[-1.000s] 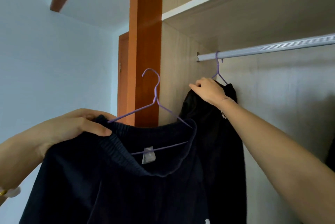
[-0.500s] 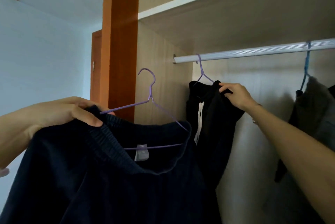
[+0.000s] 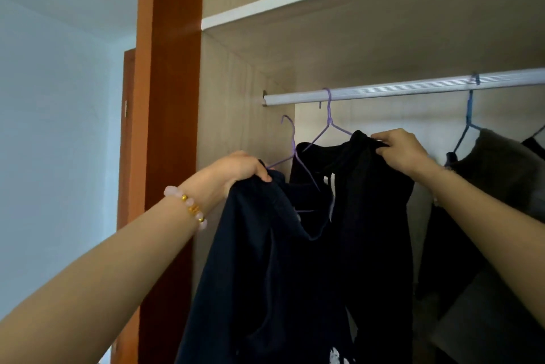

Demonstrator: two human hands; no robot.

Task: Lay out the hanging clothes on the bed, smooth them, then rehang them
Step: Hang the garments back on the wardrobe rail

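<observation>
Left grip (image 3: 241,170) clenched on the shoulder of the navy garment (image 3: 265,275), which sits on a purple hanger (image 3: 294,142) held just below the rail (image 3: 398,91) near its left end, hook free of the rail. Right grip (image 3: 401,151) pinches the top of the black garment (image 3: 377,216), whose own purple wire hanger (image 3: 328,110) is hooked over the rail. Further right along the rail: blue hanger (image 3: 468,115) carrying a grey garment (image 3: 501,163). Beaded bracelet (image 3: 191,207) on the left wrist
</observation>
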